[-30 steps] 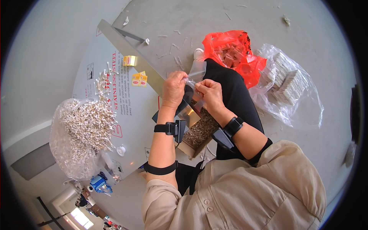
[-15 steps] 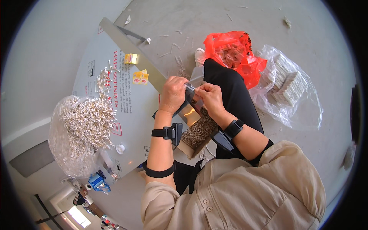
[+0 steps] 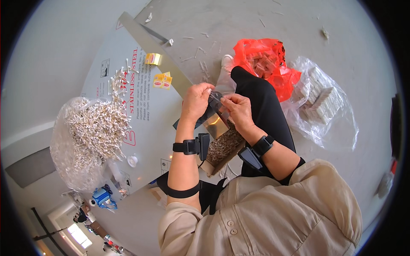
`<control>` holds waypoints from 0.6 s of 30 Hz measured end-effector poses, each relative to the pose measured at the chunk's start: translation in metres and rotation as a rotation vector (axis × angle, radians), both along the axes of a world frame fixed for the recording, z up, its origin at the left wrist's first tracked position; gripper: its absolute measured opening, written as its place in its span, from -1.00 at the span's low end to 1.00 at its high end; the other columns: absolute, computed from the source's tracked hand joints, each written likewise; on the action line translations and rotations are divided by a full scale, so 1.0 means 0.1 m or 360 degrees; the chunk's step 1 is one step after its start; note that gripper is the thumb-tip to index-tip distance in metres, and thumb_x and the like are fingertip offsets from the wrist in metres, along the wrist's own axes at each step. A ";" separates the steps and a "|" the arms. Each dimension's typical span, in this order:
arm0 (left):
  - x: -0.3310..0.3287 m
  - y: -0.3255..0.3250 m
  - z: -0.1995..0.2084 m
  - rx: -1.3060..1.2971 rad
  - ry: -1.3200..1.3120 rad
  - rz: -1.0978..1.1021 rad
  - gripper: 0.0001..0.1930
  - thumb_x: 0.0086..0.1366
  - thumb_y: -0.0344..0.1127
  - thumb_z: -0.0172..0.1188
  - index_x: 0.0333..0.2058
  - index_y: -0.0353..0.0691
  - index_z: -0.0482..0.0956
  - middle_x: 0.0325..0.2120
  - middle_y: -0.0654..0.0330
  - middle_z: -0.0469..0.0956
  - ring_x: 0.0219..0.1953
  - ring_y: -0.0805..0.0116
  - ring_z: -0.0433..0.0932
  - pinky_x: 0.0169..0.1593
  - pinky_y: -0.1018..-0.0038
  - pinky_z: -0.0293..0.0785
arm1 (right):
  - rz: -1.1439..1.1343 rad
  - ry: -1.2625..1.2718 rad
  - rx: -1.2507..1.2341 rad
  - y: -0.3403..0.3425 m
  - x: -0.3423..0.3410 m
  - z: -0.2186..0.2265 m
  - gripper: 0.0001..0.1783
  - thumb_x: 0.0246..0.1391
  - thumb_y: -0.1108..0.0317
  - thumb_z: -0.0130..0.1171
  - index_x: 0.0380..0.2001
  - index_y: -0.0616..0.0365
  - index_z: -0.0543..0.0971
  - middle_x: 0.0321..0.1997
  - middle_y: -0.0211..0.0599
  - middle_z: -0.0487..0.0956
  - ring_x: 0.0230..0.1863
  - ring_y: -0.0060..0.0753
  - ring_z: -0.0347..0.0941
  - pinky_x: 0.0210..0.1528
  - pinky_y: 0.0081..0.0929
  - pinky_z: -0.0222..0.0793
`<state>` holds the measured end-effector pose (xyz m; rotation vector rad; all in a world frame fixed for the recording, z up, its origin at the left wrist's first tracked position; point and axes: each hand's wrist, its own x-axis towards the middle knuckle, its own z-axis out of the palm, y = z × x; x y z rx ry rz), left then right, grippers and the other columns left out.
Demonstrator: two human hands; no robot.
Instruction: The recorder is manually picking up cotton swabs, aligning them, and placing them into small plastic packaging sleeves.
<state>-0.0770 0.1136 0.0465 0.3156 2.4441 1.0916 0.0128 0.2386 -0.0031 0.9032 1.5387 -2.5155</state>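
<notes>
My left hand (image 3: 197, 101) and my right hand (image 3: 238, 110) are raised close together above my lap. Between them is a small piece of clear plastic (image 3: 216, 99), perhaps a bag or film, pinched by the fingertips of both hands. Below the hands stands an open cardboard box (image 3: 209, 167), partly hidden by my right hand and wrist. Many short thin brownish sticks (image 3: 224, 146) fill its near part. A shiny gold surface (image 3: 214, 126) shows at the box's far side, with a dark flat piece (image 3: 206, 117) beside it.
On the film-covered steel table (image 3: 147, 128) to the left, cotton swabs (image 3: 100, 132) spill from a clear bag (image 3: 60, 145). Yellow-and-white packets (image 3: 162, 80) and a yellow box (image 3: 152, 59) lie farther back. On the floor at right are a red bag (image 3: 284, 81) and a clear bag of white bundles (image 3: 320, 104).
The clear plastic that stood up above my fingers now sits lower between my hands. My right fingers have shifted slightly. The whole view has tilted a little.
</notes>
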 end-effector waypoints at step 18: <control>0.01 -0.26 0.04 -0.0382 0.0433 -0.0179 -0.95 0.08 -0.43 0.25 -0.43 -0.22 0.59 -0.25 0.13 0.46 -0.08 0.05 0.35 0.04 0.25 0.33 | 0.0332 0.0132 0.0406 -0.13 0.06 -0.08 -0.84 -0.13 0.49 0.35 -0.61 0.32 0.56 -0.71 -0.42 0.42 -0.65 -0.64 0.28 -0.59 -0.53 0.16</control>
